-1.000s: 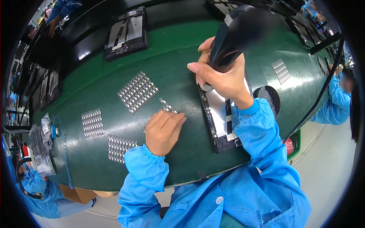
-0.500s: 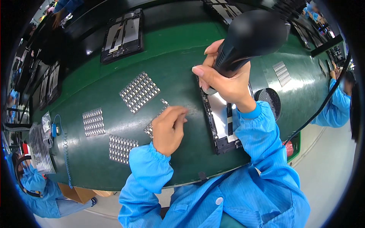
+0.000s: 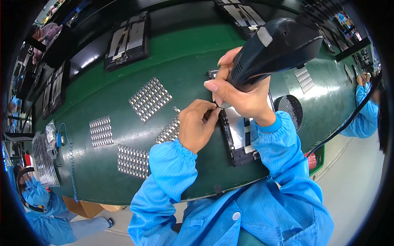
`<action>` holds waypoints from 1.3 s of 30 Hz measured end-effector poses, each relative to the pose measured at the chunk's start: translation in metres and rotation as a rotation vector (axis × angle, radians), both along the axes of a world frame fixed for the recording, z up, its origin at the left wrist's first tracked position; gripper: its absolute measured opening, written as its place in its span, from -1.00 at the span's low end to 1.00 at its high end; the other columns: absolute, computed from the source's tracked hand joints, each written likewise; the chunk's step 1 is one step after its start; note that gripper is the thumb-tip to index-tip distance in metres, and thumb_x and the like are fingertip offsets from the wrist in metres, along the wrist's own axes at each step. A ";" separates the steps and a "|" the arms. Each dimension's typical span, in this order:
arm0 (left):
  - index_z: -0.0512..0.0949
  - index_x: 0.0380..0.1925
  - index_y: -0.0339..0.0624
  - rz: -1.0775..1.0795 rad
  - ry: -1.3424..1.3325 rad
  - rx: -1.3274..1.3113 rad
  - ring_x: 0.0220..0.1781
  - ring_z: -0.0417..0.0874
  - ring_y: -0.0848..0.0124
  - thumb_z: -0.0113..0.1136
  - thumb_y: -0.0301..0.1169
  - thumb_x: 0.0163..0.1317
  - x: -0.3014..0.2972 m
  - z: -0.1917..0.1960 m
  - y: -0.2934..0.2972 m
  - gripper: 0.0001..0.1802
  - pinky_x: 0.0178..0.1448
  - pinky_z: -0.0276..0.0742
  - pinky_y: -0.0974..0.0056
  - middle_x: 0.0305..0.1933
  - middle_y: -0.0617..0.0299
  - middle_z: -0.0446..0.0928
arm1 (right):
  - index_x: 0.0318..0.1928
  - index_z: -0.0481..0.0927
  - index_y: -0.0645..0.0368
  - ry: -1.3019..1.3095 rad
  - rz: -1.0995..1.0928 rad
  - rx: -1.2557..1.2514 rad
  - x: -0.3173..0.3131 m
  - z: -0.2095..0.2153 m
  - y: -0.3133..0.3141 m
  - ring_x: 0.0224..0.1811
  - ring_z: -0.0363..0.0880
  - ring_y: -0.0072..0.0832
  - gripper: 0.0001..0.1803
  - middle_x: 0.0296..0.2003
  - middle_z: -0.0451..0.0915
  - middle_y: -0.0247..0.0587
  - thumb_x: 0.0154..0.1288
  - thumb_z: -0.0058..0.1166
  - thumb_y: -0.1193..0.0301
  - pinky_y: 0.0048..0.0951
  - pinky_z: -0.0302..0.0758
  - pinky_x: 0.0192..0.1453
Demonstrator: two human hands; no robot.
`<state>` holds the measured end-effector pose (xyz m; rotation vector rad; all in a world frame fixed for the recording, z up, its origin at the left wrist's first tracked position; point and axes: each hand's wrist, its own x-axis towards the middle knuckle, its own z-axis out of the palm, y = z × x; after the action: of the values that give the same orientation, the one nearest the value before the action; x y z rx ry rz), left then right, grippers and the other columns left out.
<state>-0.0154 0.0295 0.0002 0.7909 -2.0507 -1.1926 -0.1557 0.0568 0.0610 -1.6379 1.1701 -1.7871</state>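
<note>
My right hand [image 3: 246,96] is wrapped round a black heat gun [image 3: 275,53] with vent slots, its nozzle pointing down at the left edge of a tablet-sized device [image 3: 236,127]. This open device has a black frame and silvery plates. At that same edge, the fingertips of my left hand [image 3: 197,125] pinch a small black piece [image 3: 216,105], mostly hidden, close beside the nozzle. Left of that hand lies a sheet of small black-and-silver parts [image 3: 166,132], partly covered by my fingers. A fuller sheet [image 3: 150,99] of such parts lies beyond it.
More part sheets lie at left [image 3: 101,131], near left [image 3: 133,160] and right [image 3: 304,80]. A round black dish [image 3: 289,110] stands beside my right sleeve. Similar devices [image 3: 127,41] line the far side. A black cable [image 3: 349,117] crosses at right, near a co-worker [image 3: 361,112].
My left hand has moved right from the parts sheet to the device's edge, and its fingertips now meet beside the nozzle. The heat gun has tilted, its rear end swinging right.
</note>
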 end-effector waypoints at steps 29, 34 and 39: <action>0.51 -0.26 -0.49 -0.503 0.179 -0.658 -0.21 0.58 0.21 0.29 -0.53 -0.09 0.010 -0.010 0.079 -0.65 -0.18 0.53 0.23 -0.14 -0.07 0.52 | -0.16 0.33 0.32 -0.087 -0.061 0.086 -0.005 -0.007 -0.007 -0.70 0.46 -0.62 -0.64 -0.67 0.50 -0.26 0.05 0.18 0.71 -0.59 0.41 -0.59; 0.50 -0.21 -0.50 -0.510 0.132 -0.685 -0.15 0.57 0.20 0.29 -0.49 -0.08 0.009 -0.007 0.081 -0.61 -0.09 0.51 0.21 -0.09 -0.08 0.52 | -0.17 0.33 0.31 -0.082 -0.055 0.089 -0.008 -0.007 -0.007 -0.69 0.46 -0.62 -0.64 -0.67 0.50 -0.27 0.05 0.17 0.73 -0.58 0.42 -0.58; 0.51 -0.16 -0.48 -0.519 0.016 -0.746 0.01 0.53 0.16 0.24 -0.40 0.00 0.012 -0.005 0.082 -0.59 0.09 0.44 0.14 -0.03 -0.08 0.51 | -0.18 0.33 0.30 -0.074 -0.046 0.101 -0.006 -0.009 -0.008 -0.67 0.47 -0.62 -0.64 -0.67 0.49 -0.26 0.05 0.17 0.74 -0.58 0.43 -0.57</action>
<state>-0.0030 0.1117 -0.0051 -0.1135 -2.5024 -0.5557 -0.1620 0.0490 0.0523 -1.4868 1.2532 -1.7707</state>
